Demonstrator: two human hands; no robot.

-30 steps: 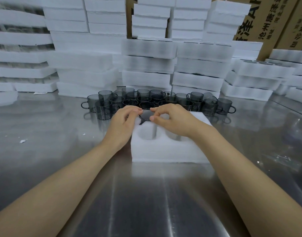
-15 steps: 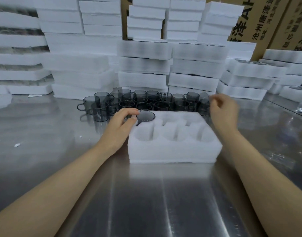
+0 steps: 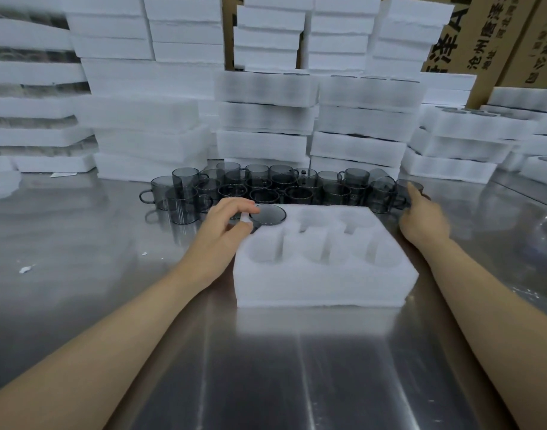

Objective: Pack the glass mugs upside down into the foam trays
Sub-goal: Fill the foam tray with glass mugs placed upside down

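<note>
Presses the upside-down mug into the hole at 10 o'clock of the foam tray with loose fingers of the left hand to make it sit snug, and touches the 2 o'clock end of the mug pile with the right hand to get the next one, grip too blurry to tell

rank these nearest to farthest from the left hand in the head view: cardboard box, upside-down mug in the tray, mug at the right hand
1. upside-down mug, far-left pocket of the foam tray, at the left hand's fingertips.
2. rightmost mug, held by the right hand, beyond the tray's right end.
3. cardboard box, back right, behind the foam stacks.
</note>
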